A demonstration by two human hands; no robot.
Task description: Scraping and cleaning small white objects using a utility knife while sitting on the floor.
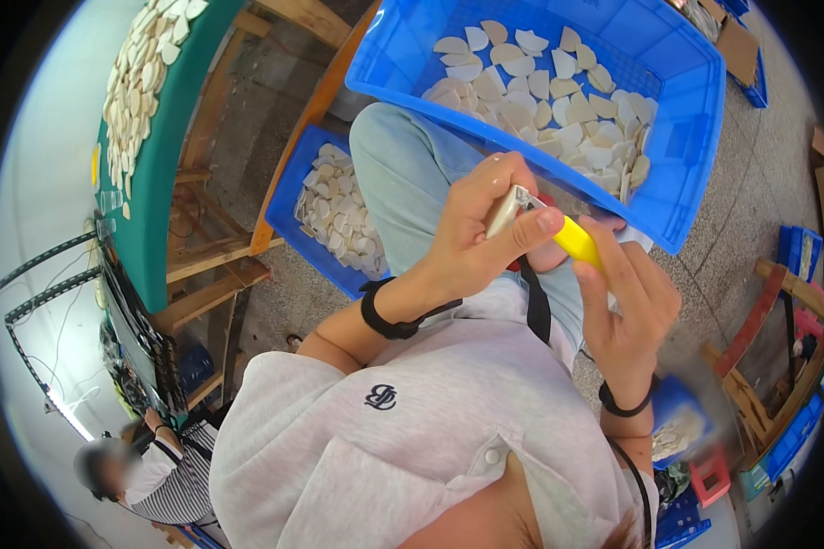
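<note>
Two-handed hold near the blue bin [691, 101].
Your left hand [474, 218] pinches a pale piece [501, 214]; your right hand [627, 302] grips a yellow tool [578, 241].

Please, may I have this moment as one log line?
left hand: holding pale piece | right hand: holding yellow-handled tool | large blue bin: loose pale pieces inside

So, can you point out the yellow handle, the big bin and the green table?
Yellow handle [578, 241]: head view, middle of its visible length.
Big bin [682, 114]: head view, inner right wall.
Green table [149, 233]: head view, bare part of the top.
</note>
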